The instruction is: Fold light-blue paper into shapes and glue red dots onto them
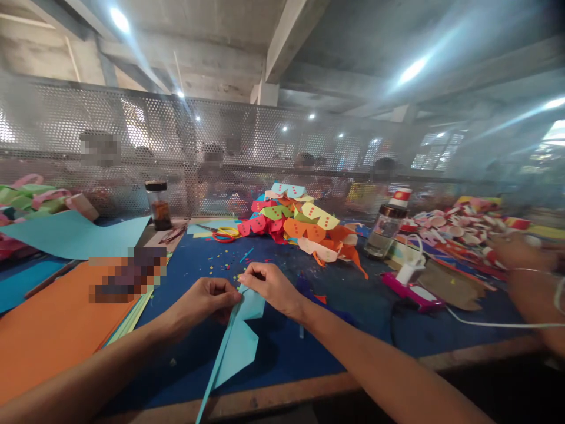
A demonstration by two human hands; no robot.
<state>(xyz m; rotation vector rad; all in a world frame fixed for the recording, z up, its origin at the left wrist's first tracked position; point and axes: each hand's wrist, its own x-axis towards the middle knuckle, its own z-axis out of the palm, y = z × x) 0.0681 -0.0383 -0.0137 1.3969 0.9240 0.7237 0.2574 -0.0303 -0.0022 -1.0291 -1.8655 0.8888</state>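
Observation:
Both of my hands pinch a folded light blue paper sheet (241, 338) over the dark blue table top (353, 294). My left hand (207, 300) grips the paper's upper left edge with its fingers curled. My right hand (271, 285) is closed on the top fold just beside it. The paper hangs down toward the table's front edge in a long pointed shape.
A pile of folded coloured paper pieces (300, 224) lies behind my hands, with red and yellow scissors (226, 234) to its left. Two jars (159, 205) (385, 231) stand on the table. Orange and teal sheets (48, 318) lie at left. Another person's arm (534, 277) reaches in at right, near a pink device (412, 291).

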